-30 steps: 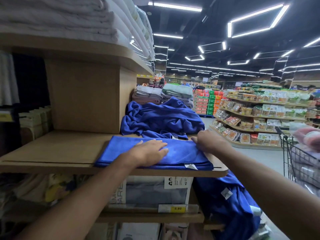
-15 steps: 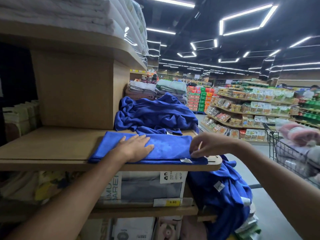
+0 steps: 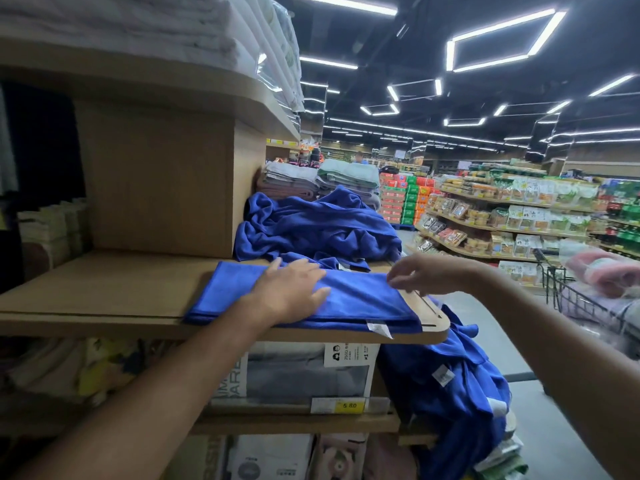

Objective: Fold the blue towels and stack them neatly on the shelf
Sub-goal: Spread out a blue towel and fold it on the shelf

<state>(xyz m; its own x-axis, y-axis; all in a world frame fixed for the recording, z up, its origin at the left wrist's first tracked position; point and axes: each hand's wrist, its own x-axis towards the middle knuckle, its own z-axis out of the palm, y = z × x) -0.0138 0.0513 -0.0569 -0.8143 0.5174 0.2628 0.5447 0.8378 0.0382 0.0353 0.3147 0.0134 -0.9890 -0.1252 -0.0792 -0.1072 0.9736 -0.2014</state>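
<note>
A supermarket aisle under a dark ceiling with angular strip lights (image 3: 502,39). The wooden shelf (image 3: 104,289) at chest height carries a folded blue towel (image 3: 363,299) near its rounded front corner, a small white label (image 3: 379,329) hanging over the edge. The left hand (image 3: 291,292) lies flat on it, fingers straight and spread. The right hand (image 3: 426,273) hangs over the towel's right edge, fingers loosely bent and gripping nothing. Just behind sits a crumpled heap of blue towels (image 3: 318,226), and more blue towels (image 3: 450,375) droop below the shelf corner. White folded linens (image 3: 138,26) fill the shelf above. Underneath, a boxed package (image 3: 287,372) shows the letters "ARE", and a yellow price tag (image 3: 349,405) reads 5.80. Across the aisle stand grocery shelves (image 3: 502,216) and a wire cart (image 3: 571,289).
</note>
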